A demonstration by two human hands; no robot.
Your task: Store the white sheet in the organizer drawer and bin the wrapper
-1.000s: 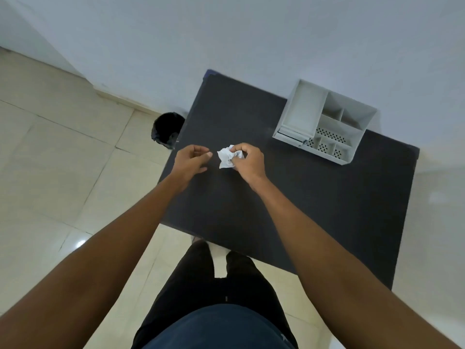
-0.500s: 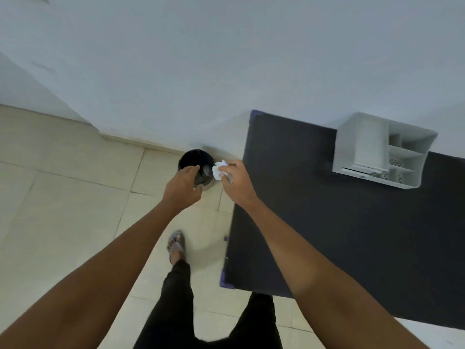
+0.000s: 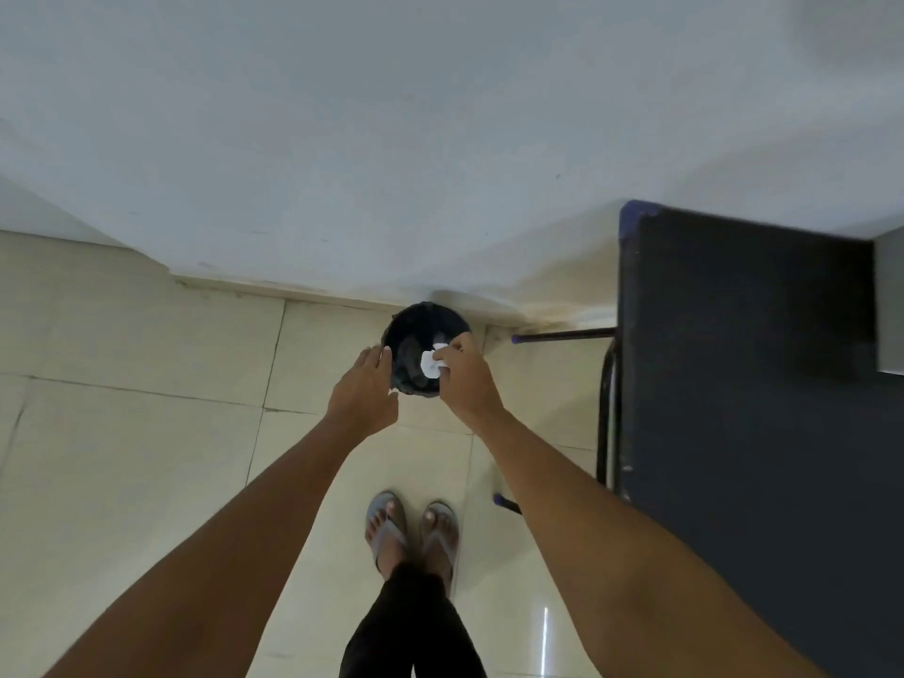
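A small black bin [image 3: 413, 330] stands on the floor against the wall. My right hand [image 3: 467, 381] holds a crumpled white wrapper [image 3: 431, 364] in its fingertips directly over the bin's opening. My left hand [image 3: 364, 389] hovers at the bin's left rim, fingers apart and holding nothing. The white organizer [image 3: 890, 305] shows only as a pale sliver at the right edge, on the table; its drawer and the white sheet are out of view.
The dark table [image 3: 743, 384] fills the right side, with its black metal legs [image 3: 606, 413] reaching toward the bin. Pale floor tiles [image 3: 146, 457] spread to the left. My feet in grey sandals [image 3: 411, 530] stand just behind the bin.
I have turned left from the table toward the bin. My right hand carried the wrapper off the table and over the bin's mouth; my left hand opened beside the rim.
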